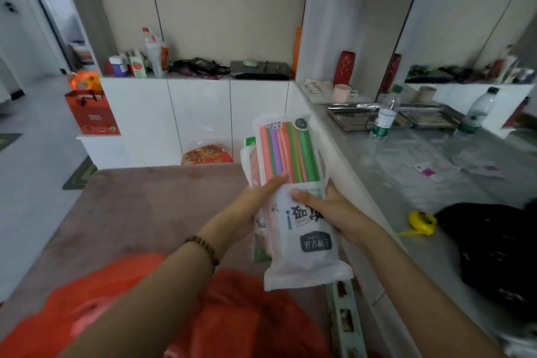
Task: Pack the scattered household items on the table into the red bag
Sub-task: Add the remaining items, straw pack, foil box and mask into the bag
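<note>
Both hands are wrapped around a stack of flat packets (293,200), left hand (250,212) underneath, right hand (328,212) with fingers clamped on the side. Probably squaring them up so they slide into the red bag (232,317) waiting open right below.

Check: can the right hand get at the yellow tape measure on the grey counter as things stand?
Probably not yet. The right hand and left hand both hold the pack of coloured straws. The yellow tape measure lies uncovered to its right, beside the black bag.
</note>
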### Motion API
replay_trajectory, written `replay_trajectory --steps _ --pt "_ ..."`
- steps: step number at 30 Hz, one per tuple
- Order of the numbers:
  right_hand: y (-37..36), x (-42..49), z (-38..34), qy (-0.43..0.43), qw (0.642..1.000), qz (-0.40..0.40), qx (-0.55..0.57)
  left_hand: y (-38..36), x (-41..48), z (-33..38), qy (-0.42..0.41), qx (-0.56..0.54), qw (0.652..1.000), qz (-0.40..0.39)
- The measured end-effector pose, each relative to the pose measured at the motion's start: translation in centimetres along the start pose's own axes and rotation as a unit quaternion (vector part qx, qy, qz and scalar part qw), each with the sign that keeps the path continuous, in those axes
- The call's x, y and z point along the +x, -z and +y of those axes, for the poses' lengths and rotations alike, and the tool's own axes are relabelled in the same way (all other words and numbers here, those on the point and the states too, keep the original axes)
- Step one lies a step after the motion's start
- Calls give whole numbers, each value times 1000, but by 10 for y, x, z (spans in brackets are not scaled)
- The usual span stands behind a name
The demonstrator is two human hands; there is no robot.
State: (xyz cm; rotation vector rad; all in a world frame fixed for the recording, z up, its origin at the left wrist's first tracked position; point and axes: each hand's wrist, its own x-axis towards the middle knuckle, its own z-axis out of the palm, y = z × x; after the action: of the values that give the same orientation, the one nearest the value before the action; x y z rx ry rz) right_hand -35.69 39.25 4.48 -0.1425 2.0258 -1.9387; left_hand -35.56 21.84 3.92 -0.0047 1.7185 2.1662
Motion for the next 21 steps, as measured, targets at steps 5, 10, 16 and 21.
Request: replay_trajectory --steps 5,10,16,21 --pt "-48 -72 -39 41 998 -28 -23 1 -91 32 -71 23 997 14" --pt "-96 -135 -29 17 999 -44 20 33 -191 23 -66 -12 992 111" --pt "-151 -204 38 -68 997 -32 -14 89 -297 5 -89 6 975 204" --pt "-193 -245 75 -168 973 -51 -148 119 -347 -1 -107 11 964 243"
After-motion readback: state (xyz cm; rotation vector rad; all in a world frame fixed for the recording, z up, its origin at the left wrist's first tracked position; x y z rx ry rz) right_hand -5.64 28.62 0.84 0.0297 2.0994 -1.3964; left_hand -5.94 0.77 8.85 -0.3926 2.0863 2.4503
